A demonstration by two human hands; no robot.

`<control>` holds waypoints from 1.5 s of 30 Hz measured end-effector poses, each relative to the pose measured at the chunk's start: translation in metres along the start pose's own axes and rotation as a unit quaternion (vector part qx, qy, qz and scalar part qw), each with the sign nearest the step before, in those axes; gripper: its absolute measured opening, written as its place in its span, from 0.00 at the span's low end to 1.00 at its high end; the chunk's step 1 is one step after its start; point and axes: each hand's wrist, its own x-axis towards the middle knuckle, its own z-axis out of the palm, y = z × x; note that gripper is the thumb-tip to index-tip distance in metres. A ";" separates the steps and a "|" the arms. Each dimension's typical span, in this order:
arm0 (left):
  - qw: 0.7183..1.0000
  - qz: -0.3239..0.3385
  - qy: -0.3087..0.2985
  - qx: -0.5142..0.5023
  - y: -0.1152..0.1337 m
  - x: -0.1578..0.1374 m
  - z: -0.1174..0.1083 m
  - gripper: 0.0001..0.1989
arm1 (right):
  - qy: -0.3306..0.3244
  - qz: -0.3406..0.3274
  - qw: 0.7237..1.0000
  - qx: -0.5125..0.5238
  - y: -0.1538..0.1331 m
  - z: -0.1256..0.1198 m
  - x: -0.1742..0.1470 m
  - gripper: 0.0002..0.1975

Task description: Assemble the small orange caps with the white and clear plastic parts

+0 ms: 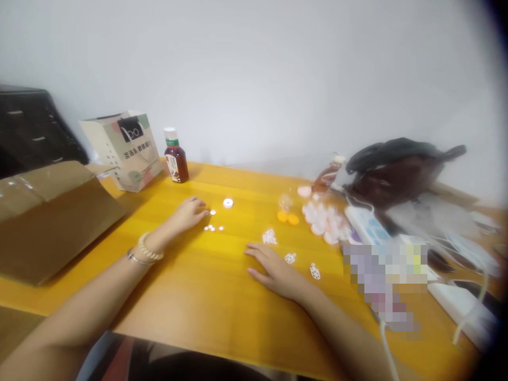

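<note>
My left hand [189,214] rests over the yellow wooden table [190,301], fingers slightly bent and apart. Its fingertips are beside a small white piece [213,212]; whether they touch it I cannot tell. Close by lie a round white disc [228,203] and several tiny white pieces [212,229]. My right hand [273,270] lies low over the table with its fingers spread and nothing in them. Just past its fingertips is a cluster of white cut-out pieces [269,237]. Two flat white pieces with cut-out holes, one [290,258] and another [315,271], lie right of that hand.
A cardboard box [55,222], a paper bag [130,153] and a dark red bottle [175,159] stand on the left. Orange caps [288,217], pale round containers [325,219], a tilted bottle [327,174], a power strip [367,225], cables and a dark bag [397,169] crowd the right.
</note>
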 end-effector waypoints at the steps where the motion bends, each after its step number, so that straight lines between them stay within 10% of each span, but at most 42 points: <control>1: 1.000 -0.013 -0.018 -0.015 -0.007 0.001 0.002 0.14 | -0.004 0.002 1.000 -0.005 0.000 -0.001 0.000 0.18; 14: 0.998 -0.009 -0.006 -0.056 0.010 -0.003 0.002 0.10 | -0.011 0.006 1.000 -0.004 0.001 -0.002 0.000 0.18; 22: 0.948 0.224 -0.161 -0.156 0.085 -0.046 0.017 0.06 | -0.011 0.010 0.999 -0.049 0.007 0.002 0.000 0.25; 35: 0.943 0.187 -0.204 -0.187 0.089 -0.056 0.026 0.06 | -0.031 0.009 0.997 -0.071 0.008 0.003 0.001 0.27; 45: 0.995 0.066 -0.003 -0.075 0.051 0.011 0.024 0.14 | -0.012 0.001 0.998 -0.061 0.009 0.003 0.000 0.26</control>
